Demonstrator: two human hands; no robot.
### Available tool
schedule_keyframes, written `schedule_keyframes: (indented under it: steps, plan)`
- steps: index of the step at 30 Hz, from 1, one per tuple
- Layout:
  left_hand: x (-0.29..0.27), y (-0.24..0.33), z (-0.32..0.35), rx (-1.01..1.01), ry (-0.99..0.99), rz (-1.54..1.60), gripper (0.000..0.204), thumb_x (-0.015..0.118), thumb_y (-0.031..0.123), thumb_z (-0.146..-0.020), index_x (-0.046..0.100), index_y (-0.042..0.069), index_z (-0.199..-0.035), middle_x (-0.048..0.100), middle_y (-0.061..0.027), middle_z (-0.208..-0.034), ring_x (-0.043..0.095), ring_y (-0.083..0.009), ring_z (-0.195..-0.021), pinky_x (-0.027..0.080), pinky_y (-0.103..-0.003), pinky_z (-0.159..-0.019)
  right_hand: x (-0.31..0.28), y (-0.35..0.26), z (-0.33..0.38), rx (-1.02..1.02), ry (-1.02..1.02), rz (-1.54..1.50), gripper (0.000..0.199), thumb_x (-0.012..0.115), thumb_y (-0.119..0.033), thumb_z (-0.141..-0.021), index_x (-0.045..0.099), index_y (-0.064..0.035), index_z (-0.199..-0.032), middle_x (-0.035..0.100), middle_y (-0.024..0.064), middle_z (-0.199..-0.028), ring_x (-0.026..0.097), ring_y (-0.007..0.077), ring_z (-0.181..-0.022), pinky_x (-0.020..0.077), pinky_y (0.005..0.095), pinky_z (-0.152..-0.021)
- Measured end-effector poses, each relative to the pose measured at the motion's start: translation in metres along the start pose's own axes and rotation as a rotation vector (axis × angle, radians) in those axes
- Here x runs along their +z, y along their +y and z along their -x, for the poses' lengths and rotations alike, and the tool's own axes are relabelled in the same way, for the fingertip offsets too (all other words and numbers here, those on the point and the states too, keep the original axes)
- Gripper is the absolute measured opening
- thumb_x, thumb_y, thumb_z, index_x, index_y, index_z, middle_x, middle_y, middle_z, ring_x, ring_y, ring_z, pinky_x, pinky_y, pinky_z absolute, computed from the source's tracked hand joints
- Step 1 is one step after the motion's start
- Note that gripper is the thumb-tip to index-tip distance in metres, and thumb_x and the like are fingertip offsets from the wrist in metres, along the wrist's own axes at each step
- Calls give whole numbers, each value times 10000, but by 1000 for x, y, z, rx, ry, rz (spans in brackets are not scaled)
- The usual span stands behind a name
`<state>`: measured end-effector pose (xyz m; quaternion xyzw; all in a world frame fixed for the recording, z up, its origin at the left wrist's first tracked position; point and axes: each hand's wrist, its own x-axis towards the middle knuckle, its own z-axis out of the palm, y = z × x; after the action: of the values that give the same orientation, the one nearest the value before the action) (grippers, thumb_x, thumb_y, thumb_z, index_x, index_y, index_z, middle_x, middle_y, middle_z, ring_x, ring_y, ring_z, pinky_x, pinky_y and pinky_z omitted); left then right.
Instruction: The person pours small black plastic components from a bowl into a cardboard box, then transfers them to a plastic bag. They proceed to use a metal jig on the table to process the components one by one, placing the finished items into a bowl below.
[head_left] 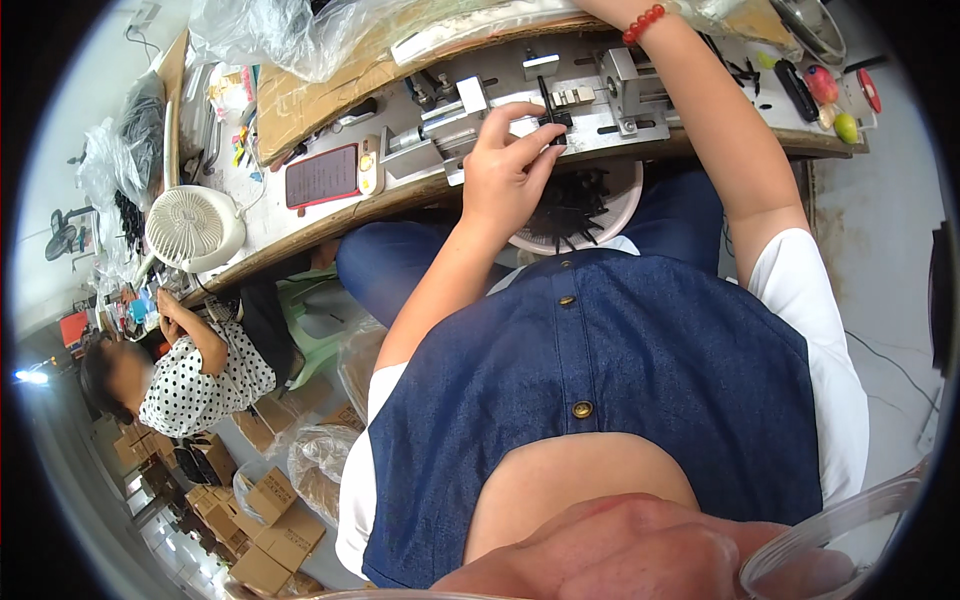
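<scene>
My left hand (507, 170) is at the metal fixture on the bench, fingers curled and pinching a small black part (560, 122). That part sits at the middle of the fixture, beside a small silver block (574, 97). Left of my fingers is the silver clamp (425, 142); another metal bracket (622, 92) stands to the right. My right hand (612, 8) reaches over the bench to the top edge, a red bead bracelet (643, 24) at its wrist. Its fingers are cut off by the picture's edge. Below the bench edge, a pale bowl (632, 205) holds many thin black pieces (570, 208).
A phone (322, 177) in a red case and a white fan (194, 228) are on the left. Cardboard (320, 100) and clear plastic (285, 35) cover the back. A black tool (796, 92) lies right. Another person (205, 365) sits left, near boxes (275, 545).
</scene>
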<state>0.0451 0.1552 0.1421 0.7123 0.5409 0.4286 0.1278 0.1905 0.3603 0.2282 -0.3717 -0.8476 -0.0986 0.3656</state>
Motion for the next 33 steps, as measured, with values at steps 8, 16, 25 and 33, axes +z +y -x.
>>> schedule_keyframes:
  steps: [8, 16, 25, 33]
  plan:
    - [12, 0, 3, -8, -34, -91, 249, 757, 161, -899, 749, 138, -1147, 707, -76, -1289, 744, -271, -982, 622, -373, -791, -44, -3, 8, 109, -62, -400, 133, 776, -170, -834, 754, -59, -903, 595, 78, -928, 536, 268, -987, 439, 374, -861]
    - [-30, -7, -67, 294, 195, -177, 353, 708, -20, -849, 760, 135, -1162, 698, -103, -1077, 712, -286, -796, 579, -373, -774, -75, -42, 107, -107, -108, -486, 212, 782, -197, -862, 723, -100, -1041, 698, 37, -1163, 591, 262, -1091, 435, 381, -944]
    - [-50, -90, -236, 658, 6, -699, 335, 596, 14, -822, 741, 56, -1121, 674, -108, -1276, 583, -351, -1265, 487, -425, -1069, -28, -67, 152, -195, -246, -246, 147, 695, -145, -884, 679, -103, -1024, 661, 23, -1259, 581, 260, -1107, 455, 403, -945]
    - [-61, -74, -230, 680, -81, -766, 248, 641, 104, -823, 732, 97, -1054, 627, -55, -1033, 599, -263, -1026, 525, -369, -865, -29, -60, 147, -197, -286, -251, 235, 766, -201, -854, 688, -96, -1048, 671, 21, -1270, 573, 270, -1140, 438, 409, -950]
